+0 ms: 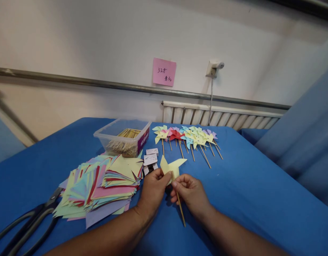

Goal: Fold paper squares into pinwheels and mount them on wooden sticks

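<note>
Between my two hands is a pale yellow paper pinwheel (175, 166), set against a thin wooden stick (181, 209) that slants down toward me. My left hand (154, 188) pinches the pinwheel's paper near its centre, the thumb on the near side. My right hand (189, 192) has its fingers closed around the stick just under the paper. Whether a pin joins paper and stick is hidden by the fingers. Just behind my left hand are small white boxes (150, 159), one of them partly open with dark contents.
Left of my hands lies a stack of coloured paper (100, 185), with large scissors (33, 224) beside it. A clear plastic tub (102, 137) holds many sticks. Several finished pinwheels (196, 137) lie at the back of the blue table (249, 185). Behind are a radiator (190, 115) and a rail.
</note>
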`<state>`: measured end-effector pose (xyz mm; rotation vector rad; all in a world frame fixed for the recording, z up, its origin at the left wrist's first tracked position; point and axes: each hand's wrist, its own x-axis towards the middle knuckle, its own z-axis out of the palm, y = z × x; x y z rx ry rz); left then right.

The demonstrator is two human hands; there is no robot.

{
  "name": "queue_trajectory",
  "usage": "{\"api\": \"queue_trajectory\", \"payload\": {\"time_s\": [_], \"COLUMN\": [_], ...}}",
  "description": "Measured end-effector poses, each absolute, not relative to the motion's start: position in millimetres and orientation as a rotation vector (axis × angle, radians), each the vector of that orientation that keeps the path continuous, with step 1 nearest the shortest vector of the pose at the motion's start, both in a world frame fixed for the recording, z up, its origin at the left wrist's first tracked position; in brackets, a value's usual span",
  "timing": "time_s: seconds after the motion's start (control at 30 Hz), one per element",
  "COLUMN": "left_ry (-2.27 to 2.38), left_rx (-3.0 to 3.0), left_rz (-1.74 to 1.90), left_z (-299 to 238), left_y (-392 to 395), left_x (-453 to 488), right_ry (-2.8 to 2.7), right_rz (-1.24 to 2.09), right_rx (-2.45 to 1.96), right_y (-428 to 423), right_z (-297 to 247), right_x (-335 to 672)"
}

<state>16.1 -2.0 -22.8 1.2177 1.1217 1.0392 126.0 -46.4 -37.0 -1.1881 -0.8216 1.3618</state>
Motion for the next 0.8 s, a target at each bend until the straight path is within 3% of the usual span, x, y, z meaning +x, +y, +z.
{"api": "queue_trajectory", "payload": {"time_s": [0.8], "left_ry": [1.086], "left_rx": [1.193], "left_rz": [1.006], "left_z": [-26.4], "left_y": [-0.2], "left_x": [13.5], "right_ry": [-0.819], "right_rz": [1.379], "right_rx": [-1.189], "right_y": [-46.4], "right_z": [-37.4], "right_x": [126.7]}}
